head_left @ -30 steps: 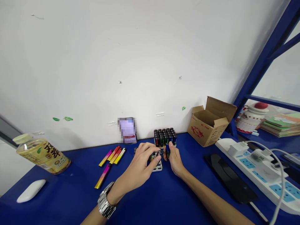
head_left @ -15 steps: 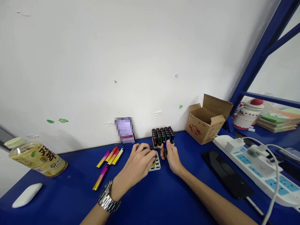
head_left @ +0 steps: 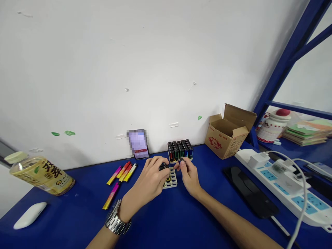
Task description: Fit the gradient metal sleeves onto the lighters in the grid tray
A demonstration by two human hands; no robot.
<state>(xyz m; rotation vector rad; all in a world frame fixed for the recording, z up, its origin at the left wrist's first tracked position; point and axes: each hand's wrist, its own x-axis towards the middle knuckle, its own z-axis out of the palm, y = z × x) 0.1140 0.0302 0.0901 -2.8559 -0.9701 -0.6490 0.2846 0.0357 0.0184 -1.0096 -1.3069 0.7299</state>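
My left hand [head_left: 151, 176], with a metal watch at its wrist, curls around black-topped lighters [head_left: 163, 166] at the left side of a white tray with oval holes [head_left: 173, 177]. Its fingers partly hide them, and a bit of yellow shows below. Right of the tray, my right hand [head_left: 190, 174] pinches a dark-topped lighter [head_left: 179, 160] between thumb and fingers; most of that lighter is hidden. Just behind, a second tray holds rows of upright black-topped lighters [head_left: 181, 150] in red, green and blue.
Several pink, red and yellow lighters [head_left: 126, 172] lie left of my hands. A phone [head_left: 140, 143] leans on the wall. Further out are a drink bottle [head_left: 43, 174], a white case [head_left: 30, 215], an open carton [head_left: 225, 135], a black phone [head_left: 250, 192] and a power strip [head_left: 282, 190].
My right hand has turned slightly and moved a little left, closer to the tray, with the lighter. The left fingers have shifted slightly left, showing more black tops and tray holes.
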